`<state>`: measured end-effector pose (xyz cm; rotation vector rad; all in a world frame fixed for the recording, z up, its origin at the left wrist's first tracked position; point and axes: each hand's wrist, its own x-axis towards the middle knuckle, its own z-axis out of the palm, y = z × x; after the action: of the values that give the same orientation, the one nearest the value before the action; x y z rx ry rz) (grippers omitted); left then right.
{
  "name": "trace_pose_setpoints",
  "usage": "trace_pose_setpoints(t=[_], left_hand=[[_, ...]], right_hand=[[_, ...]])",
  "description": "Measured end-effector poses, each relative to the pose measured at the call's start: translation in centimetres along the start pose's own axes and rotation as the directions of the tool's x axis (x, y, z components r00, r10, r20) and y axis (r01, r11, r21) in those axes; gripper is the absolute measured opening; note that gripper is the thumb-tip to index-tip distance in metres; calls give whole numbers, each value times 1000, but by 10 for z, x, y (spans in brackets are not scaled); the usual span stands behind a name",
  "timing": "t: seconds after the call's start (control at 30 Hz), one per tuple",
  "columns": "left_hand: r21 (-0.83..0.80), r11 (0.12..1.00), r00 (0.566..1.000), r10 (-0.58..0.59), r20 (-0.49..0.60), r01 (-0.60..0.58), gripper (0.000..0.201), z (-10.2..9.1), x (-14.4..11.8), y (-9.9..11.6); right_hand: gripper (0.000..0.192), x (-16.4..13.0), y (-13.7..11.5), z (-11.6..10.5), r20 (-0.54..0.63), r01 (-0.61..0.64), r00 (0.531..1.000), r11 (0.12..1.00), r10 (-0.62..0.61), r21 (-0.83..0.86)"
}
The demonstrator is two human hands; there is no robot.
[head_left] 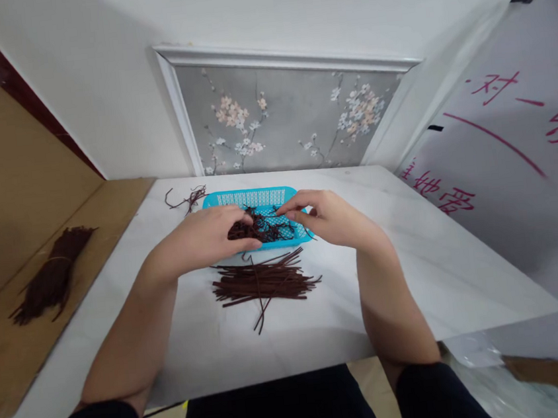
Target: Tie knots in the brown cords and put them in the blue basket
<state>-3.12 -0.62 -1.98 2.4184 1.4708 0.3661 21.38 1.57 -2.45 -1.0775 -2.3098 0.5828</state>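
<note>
Tangled dark brown cords (265, 227) fill the perforated turquoise plastic basket (258, 198) at frame centre. Left hand (212, 236) is clenched on a clump; right hand (327, 217) pinches one thin strand. Below, straight flat strips (264, 282) lie bundled on the smooth white marble table (445, 271).

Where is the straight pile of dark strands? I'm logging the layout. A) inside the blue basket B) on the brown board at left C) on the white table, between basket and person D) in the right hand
C: the pile lies on the bare table, on the person's side of the basket, under both hands.
</note>
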Motion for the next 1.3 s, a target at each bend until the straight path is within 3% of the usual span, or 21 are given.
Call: trace_pose_setpoints(t=[0.07, 0.13, 0.23, 0.37, 0.53, 0.63, 0.7, 0.8, 0.9, 1.0, 1.13, 1.3], left_hand=[[-94, 995, 989, -46, -141, 33, 50, 1, -1, 5], [-216, 976, 977, -78, -199, 34, 47, 2, 0, 10], [-305, 952, 981, -51, -185, -9, 32, 4, 2, 14], [-280, 959, 992, -4, -127, -32, 23, 4, 1, 9], [-245, 969, 990, -15, -144, -21, 21, -6, -2, -7], [-360, 932, 993, -10, -120, -35, 21, -13, -3, -17], [-510, 857, 995, 28, -91, -71, 21, -15, 0, -21], [-761, 631, 989, 95, -115, -149, 17, -10, 7, -24], [-903, 372, 976, 65, -207, -216, 13, 0, 16, -21], [-947, 205, 968, 22, -249, -248, 12, 8, 21, -16], [-949, 101, 951, -52, -306, -300, 12, 15, 25, -9], [-915, 138, 894, -198, -401, -380, 12, 21, 28, -3]], right_hand=[[27, 2, -4, 4, -14, 54, 998, 998, -54, 12], [26, 3, -10, 9, -30, 84, 996, 995, -83, 51], [21, 5, -18, 15, -81, 80, 994, 990, -70, 118], [15, 6, -21, 16, -176, 67, 984, 985, -39, 158], [15, 8, -11, 14, -107, 46, 994, 988, -30, 149], [20, 11, -3, 14, -63, 20, 998, 982, -9, 187], [23, 14, 2, 16, -37, 10, 999, 961, 0, 277], [27, 21, 8, 22, 3, -7, 1000, 875, 7, 484], [31, 26, 10, 31, 37, -38, 999, 737, 17, 674], [32, 29, 8, 38, 58, -80, 997, 571, 55, 817], [28, 29, 3, 40, 9, -64, 991, 423, 131, 904], [31, 26, -6, 42, -79, -14, 982, 482, 172, 876]])
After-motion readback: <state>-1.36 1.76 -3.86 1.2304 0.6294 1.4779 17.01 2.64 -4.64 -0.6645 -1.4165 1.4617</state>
